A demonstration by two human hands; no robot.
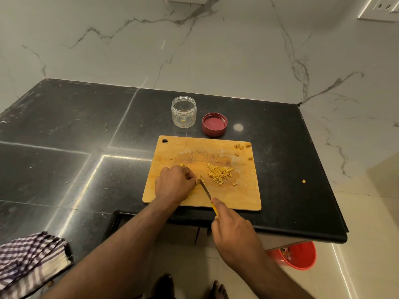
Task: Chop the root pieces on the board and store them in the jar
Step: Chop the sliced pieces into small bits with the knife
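Down on the wooden cutting board (237,197), which lies near the front edge of the black counter (64,117), the left hand (173,183) curls its fingers over a root piece; the piece itself is almost wholly hidden, only a yellow tip showing past the knuckles. The right hand (232,236) grips the yellow handle of a knife (205,189), and that handle is mostly covered by the fingers; the blade tip meets the left fingertips. A heap of chopped yellow sticks (220,173) lies mid-board, just right of the blade. Small brownish scraps (243,145) sit at the board's far right corner, too small to identify. Behind the board stands the clear jar (184,112), open, one tiny yellow bit inside, with its red lid (214,124) upturned just beside it. A checked cloth (30,260) is cut off at the counter's near left corner, and a red bucket (295,255) is half hidden under the front edge.
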